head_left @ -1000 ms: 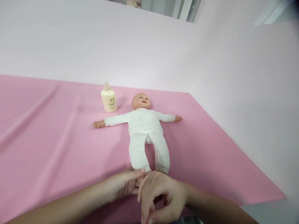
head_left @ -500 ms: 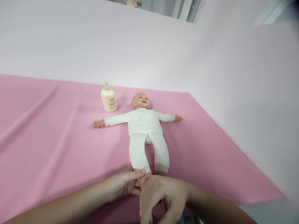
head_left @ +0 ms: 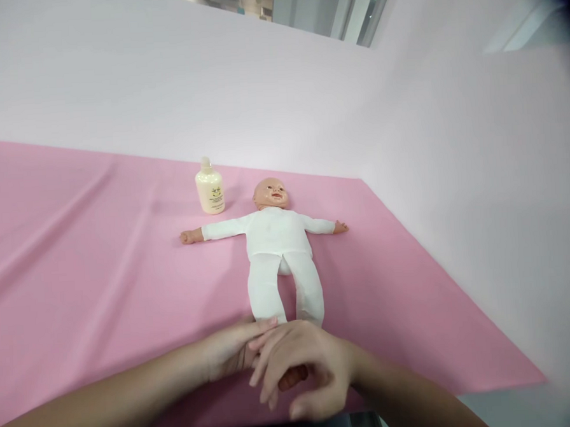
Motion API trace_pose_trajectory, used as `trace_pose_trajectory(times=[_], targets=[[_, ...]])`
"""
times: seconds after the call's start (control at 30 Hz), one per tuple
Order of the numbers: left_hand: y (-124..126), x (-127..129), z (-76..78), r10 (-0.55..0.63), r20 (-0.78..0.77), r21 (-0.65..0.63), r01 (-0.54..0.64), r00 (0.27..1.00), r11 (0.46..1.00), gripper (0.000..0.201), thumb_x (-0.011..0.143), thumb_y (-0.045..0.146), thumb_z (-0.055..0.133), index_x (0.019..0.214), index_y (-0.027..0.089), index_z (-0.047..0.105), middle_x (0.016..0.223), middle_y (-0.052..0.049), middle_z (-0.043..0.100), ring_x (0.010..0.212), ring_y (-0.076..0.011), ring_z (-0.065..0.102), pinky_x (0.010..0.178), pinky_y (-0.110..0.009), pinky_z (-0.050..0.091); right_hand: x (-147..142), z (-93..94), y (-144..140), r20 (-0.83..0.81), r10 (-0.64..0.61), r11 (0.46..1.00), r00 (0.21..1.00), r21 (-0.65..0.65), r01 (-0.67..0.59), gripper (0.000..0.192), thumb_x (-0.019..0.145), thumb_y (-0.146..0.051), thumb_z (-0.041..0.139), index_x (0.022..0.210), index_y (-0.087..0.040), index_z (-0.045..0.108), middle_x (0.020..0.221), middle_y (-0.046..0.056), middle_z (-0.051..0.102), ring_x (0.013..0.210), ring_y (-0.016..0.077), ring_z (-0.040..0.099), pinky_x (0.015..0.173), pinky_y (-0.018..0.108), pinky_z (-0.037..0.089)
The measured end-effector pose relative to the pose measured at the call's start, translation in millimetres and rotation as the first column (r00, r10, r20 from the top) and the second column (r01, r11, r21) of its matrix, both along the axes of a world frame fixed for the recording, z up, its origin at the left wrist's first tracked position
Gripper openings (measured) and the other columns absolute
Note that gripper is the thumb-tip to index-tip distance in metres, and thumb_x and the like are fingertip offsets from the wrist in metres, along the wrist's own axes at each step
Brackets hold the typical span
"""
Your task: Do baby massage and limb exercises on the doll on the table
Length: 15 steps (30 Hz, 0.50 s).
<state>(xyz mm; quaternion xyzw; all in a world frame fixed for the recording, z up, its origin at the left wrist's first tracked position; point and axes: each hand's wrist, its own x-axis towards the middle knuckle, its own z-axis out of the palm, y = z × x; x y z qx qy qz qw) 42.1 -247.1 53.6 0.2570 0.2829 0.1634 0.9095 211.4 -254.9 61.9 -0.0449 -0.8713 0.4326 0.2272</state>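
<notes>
The doll's (head_left: 280,252) foot was being rubbed: cupped by the left hand (head_left: 230,353), loosely wrapped by the right hand's (head_left: 305,365) curled fingers; the other foot seemingly awaited.

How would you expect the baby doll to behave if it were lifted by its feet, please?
The baby doll would probably flop: its white cloth limbs lie splayed flat on the pink sheet, suggesting soft stuffing. The glossy head looks like hard plastic, so it may dangle heaviest. The left hand and right hand cover its feet.
</notes>
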Motion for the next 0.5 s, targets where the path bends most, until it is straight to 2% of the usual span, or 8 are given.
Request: trace_pose_trajectory(times=[0.03, 0.1, 0.17, 0.27, 0.37, 0.43, 0.5], targets=[[0.0, 0.5, 0.0, 0.027, -0.022, -0.017, -0.027, 0.999, 0.999, 0.030, 0.083, 0.038, 0.062, 0.083, 0.010, 0.070, 0.077, -0.007, 0.072, 0.076, -0.0169, 0.066, 0.074, -0.025, 0.047, -2.2, -1.9, -0.4, 0.032, -0.020, 0.989, 0.999, 0.150, 0.015, 0.036, 0.084, -0.048, 0.052, 0.088, -0.013, 0.059, 0.077, 0.006, 0.069, 0.096, 0.0147, 0.065, 0.100, 0.030, 0.043], [0.0, 1.7, -0.1, 0.051, -0.058, -0.027, -0.052, 0.997, 0.998, 0.030, 0.080, 0.040, 0.066, 0.078, 0.011, 0.070, 0.072, -0.005, 0.070, 0.072, -0.0149, 0.064, 0.070, -0.023, 0.046, -6.3, -3.8, -0.7, 0.061, -0.042, 0.926, 0.997, 0.377, 0.016, 0.030, 0.081, -0.046, 0.057, 0.083, -0.016, 0.061, 0.071, 0.002, 0.068, 0.092, 0.0146, 0.065, 0.104, 0.032, 0.039], [-0.1, 2.7, -0.5, 0.063, -0.077, -0.020, -0.065, 0.995, 0.998, 0.032, 0.076, 0.042, 0.069, 0.078, 0.010, 0.070, 0.071, -0.005, 0.070, 0.069, -0.0144, 0.063, 0.069, -0.023, 0.046, -9.3, -4.5, -0.9, 0.062, -0.056, 0.878, 0.997, 0.478, 0.020, 0.026, 0.082, -0.044, 0.057, 0.078, -0.018, 0.061, 0.065, -0.001, 0.065, 0.077, 0.0114, 0.065, 0.099, 0.030, 0.042], [-0.4, 3.8, -1.1, 0.055, -0.071, -0.010, -0.056, 0.996, 0.998, 0.039, 0.072, 0.046, 0.072, 0.079, 0.009, 0.070, 0.073, -0.007, 0.070, 0.068, -0.0148, 0.062, 0.067, -0.024, 0.045, -11.3, -4.1, -2.8, 0.028, -0.066, 0.874, 0.997, 0.484, 0.044, 0.025, 0.086, -0.040, 0.056, 0.075, -0.019, 0.062, 0.058, -0.004, 0.061, 0.061, 0.0078, 0.059, 0.082, 0.024, 0.047], [-0.7, 4.5, -1.9, 0.077, -0.048, -0.005, -0.077, 0.996, 0.997, 0.040, 0.067, 0.048, 0.075, 0.074, 0.008, 0.069, 0.068, -0.006, 0.068, 0.064, -0.0134, 0.061, 0.063, -0.022, 0.044, -11.2, -1.6, -6.0, -0.019, -0.106, 0.875, 0.994, 0.474, 0.102, 0.024, 0.089, -0.037, 0.054, 0.078, -0.019, 0.065, 0.057, -0.004, 0.061, 0.057, 0.0072, 0.056, 0.072, 0.021, 0.046], [-0.5, 4.6, -2.7, 0.092, -0.048, -0.011, -0.093, 0.995, 0.996, 0.040, 0.065, 0.047, 0.077, 0.072, 0.009, 0.068, 0.066, -0.005, 0.068, 0.062, -0.0124, 0.060, 0.061, -0.021, 0.044, -10.5, 0.8, -7.3, -0.015, -0.140, 0.865, 0.990, 0.484, 0.130, 0.023, 0.090, -0.036, 0.054, 0.081, -0.018, 0.066, 0.059, -0.004, 0.062, 0.058, 0.0066, 0.055, 0.075, 0.021, 0.047], [0.0, 4.0, -3.4, 0.094, -0.061, -0.023, -0.095, 0.994, 0.995, 0.038, 0.065, 0.046, 0.076, 0.073, 0.010, 0.068, 0.068, -0.004, 0.069, 0.064, -0.0130, 0.062, 0.061, -0.021, 0.045, -9.4, 2.9, -6.9, 0.000, -0.159, 0.846, 0.987, 0.515, 0.137, 0.023, 0.089, -0.037, 0.056, 0.083, -0.018, 0.066, 0.063, -0.004, 0.063, 0.062, 0.0061, 0.057, 0.086, 0.022, 0.046]])
